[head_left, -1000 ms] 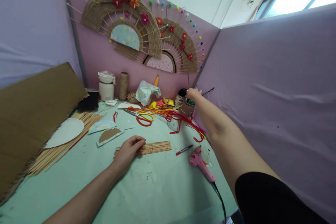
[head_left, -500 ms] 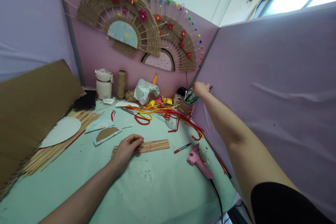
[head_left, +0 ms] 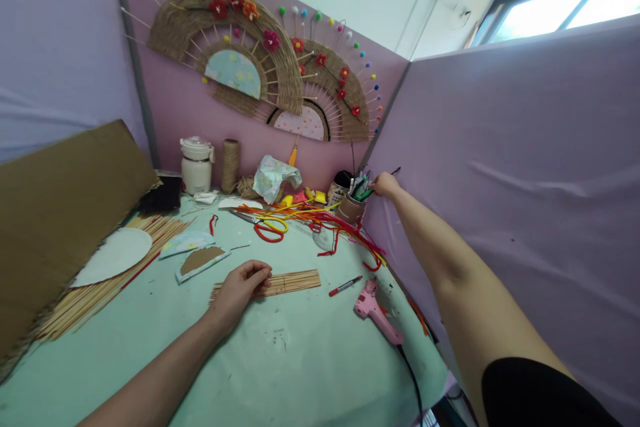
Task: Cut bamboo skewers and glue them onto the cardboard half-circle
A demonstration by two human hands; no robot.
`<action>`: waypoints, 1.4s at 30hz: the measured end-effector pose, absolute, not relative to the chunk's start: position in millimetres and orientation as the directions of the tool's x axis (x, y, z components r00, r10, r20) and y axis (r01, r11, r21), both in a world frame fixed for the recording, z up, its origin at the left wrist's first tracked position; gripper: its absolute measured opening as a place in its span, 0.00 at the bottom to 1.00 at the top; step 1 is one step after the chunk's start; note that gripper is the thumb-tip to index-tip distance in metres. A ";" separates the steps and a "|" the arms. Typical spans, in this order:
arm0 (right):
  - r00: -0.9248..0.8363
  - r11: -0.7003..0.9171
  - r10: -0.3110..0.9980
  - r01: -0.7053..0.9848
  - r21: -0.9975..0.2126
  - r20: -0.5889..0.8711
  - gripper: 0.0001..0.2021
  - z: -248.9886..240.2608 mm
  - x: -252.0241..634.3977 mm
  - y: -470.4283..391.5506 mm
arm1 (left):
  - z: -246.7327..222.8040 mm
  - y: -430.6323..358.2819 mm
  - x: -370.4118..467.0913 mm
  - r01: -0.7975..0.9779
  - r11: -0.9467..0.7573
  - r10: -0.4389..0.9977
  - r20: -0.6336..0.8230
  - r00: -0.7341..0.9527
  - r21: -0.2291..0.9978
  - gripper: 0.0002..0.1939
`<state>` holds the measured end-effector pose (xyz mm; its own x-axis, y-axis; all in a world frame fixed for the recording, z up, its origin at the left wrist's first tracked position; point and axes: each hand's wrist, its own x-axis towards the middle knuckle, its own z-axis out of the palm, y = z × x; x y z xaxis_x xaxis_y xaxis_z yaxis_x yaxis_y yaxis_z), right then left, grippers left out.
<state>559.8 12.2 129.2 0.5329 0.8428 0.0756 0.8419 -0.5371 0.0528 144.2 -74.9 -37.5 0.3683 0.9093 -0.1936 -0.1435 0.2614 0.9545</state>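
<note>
My left hand (head_left: 244, 288) lies over a flat row of thin wooden sticks (head_left: 295, 281) on the table, thumb and fingers closed together at the sticks. At the far right corner my right hand (head_left: 386, 185) is beside a brown cup (head_left: 351, 209) of pens and tools. Its fingers are bent and closed, and what they hold is hidden. A thin dark tip (head_left: 397, 171) sticks out just past that hand. Green-handled pliers or scissors (head_left: 364, 193) stand in the cup. A red-and-grey pen (head_left: 345, 286) and a pink glue gun (head_left: 376, 313) lie right of the sticks.
Scissors (head_left: 267, 229) and pipe cleaners (head_left: 300, 215) lie at the back. A cardboard sheet (head_left: 75, 207), white disc (head_left: 117, 255) and loose sticks (head_left: 65, 313) fill the left. A white jar (head_left: 197, 170) and twine spool (head_left: 231, 167) stand behind. The glue gun's cord (head_left: 414, 380) runs off the front.
My right hand has shifted slightly down and right at the cup, leaving more of the cup's contents in sight. My left hand stays on the sticks. The view has tilted up a little.
</note>
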 end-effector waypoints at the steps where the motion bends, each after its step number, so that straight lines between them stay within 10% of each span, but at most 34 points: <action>1: 0.542 -0.546 0.836 0.837 0.037 0.086 0.17 130.0 561.3 12.1 | -38.1 -74.8 144.3 -0.138 0.260 0.908 -0.193 0.371 0.956 0.22; 42: 0.551 -0.493 0.602 0.826 -0.274 0.577 0.09 163.7 535.2 -14.1 | -36.3 -77.2 144.0 -0.001 0.135 0.887 -0.120 0.446 0.991 0.22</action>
<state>535.2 -14.1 163.7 0.5512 0.6025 0.5773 0.8258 -0.4930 -0.2740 144.0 -77.2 -36.3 0.4459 0.8870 -0.1204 -0.0009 0.1350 0.9909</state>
